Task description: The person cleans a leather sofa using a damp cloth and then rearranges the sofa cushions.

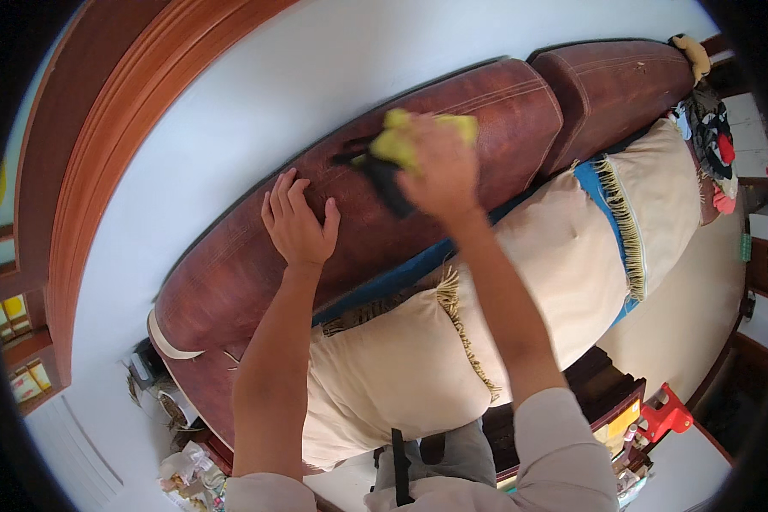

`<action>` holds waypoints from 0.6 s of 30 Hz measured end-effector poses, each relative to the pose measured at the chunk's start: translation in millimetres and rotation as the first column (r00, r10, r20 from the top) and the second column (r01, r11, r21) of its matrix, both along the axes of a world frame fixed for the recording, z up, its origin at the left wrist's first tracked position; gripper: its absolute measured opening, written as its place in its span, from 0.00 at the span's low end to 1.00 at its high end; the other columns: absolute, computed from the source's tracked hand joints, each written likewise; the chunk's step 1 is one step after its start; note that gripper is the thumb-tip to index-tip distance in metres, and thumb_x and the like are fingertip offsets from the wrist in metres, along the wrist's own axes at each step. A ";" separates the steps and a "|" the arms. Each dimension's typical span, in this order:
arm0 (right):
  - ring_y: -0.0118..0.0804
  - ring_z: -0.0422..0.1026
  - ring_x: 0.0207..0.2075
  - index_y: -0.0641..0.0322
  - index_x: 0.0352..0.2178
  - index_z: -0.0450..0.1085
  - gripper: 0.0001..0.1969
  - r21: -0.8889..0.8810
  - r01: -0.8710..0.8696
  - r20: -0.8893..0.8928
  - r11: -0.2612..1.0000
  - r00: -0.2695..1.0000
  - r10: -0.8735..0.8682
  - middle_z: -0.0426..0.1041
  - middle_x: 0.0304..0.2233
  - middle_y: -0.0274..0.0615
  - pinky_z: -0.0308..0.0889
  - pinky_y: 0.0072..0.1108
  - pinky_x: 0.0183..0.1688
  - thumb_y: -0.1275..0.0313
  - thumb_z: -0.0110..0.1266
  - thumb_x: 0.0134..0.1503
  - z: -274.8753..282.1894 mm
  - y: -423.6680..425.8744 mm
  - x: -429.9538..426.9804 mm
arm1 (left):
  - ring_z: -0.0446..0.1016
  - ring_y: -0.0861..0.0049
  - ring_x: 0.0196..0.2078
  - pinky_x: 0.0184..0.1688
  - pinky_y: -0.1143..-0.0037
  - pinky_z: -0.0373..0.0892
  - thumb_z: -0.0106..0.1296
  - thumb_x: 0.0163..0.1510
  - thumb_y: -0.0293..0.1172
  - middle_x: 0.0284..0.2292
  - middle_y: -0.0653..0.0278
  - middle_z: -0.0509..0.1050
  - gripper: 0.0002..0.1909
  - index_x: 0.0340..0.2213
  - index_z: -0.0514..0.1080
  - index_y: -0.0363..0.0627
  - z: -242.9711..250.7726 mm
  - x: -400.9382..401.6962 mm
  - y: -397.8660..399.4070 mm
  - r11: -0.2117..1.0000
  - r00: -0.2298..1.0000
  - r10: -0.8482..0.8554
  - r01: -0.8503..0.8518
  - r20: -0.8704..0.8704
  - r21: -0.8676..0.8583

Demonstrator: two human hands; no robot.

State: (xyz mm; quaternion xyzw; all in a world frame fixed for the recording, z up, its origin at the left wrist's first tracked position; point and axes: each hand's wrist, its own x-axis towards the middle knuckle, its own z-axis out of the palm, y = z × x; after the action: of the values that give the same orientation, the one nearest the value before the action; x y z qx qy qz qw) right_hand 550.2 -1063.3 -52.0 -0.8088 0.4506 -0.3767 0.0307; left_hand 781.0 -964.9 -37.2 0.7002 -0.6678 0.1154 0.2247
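A brown leather sofa backrest (384, 211) with stitched seams runs diagonally before me. My left hand (297, 224) lies palm down on its left part, fingers a little apart, holding nothing. On the middle of the backrest, my right hand (441, 166) presses a crumpled yellow cloth (393, 144) against the leather. A dark strip (387, 182) hangs by the cloth; blur hides whether it is part of it. Below the hands, beige cushions (397, 371) with fringed edges lie along the seat, over a blue cloth (416, 262).
A white wall (185, 166) and a wooden frame (115, 147) border the sofa. Clothes (710, 134) are heaped at its far right end. A dark wooden table (595, 384) and a red plastic object (669, 413) stand at lower right. Plastic bags (192, 473) lie lower left.
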 end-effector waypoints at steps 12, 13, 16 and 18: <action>0.66 0.54 0.62 0.80 0.53 0.63 0.31 0.166 0.779 0.340 0.605 0.531 -0.776 0.57 0.60 0.69 0.48 0.42 0.65 0.60 0.51 0.57 -51.9 -69.7 -90.6 | 0.65 0.57 0.57 0.60 0.56 0.55 0.52 0.52 0.44 0.51 0.55 0.69 0.22 0.44 0.68 0.45 -14.7 -11.5 -7.9 0.997 0.999 -0.017 0.019 0.027 -0.073; 0.66 0.54 0.62 0.82 0.53 0.61 0.32 0.224 0.791 0.360 0.570 0.476 -0.802 0.56 0.60 0.71 0.47 0.43 0.66 0.60 0.52 0.57 -49.7 -53.4 -57.8 | 0.66 0.58 0.56 0.59 0.58 0.56 0.51 0.53 0.43 0.51 0.55 0.69 0.21 0.45 0.68 0.44 -13.1 -13.8 -9.2 0.997 0.999 -0.017 0.020 0.036 -0.078; 0.68 0.42 0.67 0.73 0.60 0.55 0.34 0.268 0.799 0.287 0.538 0.467 -0.837 0.45 0.66 0.62 0.38 0.49 0.67 0.61 0.50 0.56 -36.4 16.5 68.0 | 0.66 0.59 0.56 0.59 0.59 0.56 0.50 0.53 0.42 0.51 0.56 0.70 0.20 0.45 0.68 0.44 -13.2 -16.5 -10.0 0.997 0.999 -0.026 0.029 0.038 -0.074; 0.73 0.40 0.66 0.72 0.60 0.54 0.34 0.332 0.652 0.410 0.682 0.551 -0.727 0.46 0.66 0.64 0.35 0.53 0.66 0.63 0.50 0.56 -23.0 73.8 135.7 | 0.66 0.60 0.56 0.60 0.58 0.56 0.51 0.52 0.43 0.51 0.56 0.70 0.21 0.45 0.68 0.45 -22.0 -13.3 -13.4 0.997 0.999 -0.029 0.031 0.029 -0.072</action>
State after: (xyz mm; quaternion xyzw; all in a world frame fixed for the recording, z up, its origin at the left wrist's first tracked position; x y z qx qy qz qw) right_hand 685.8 -989.5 -75.0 -0.4310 0.7314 -0.5255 0.0558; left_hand 767.6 -978.3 -59.2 0.6798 -0.6767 0.1459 0.2422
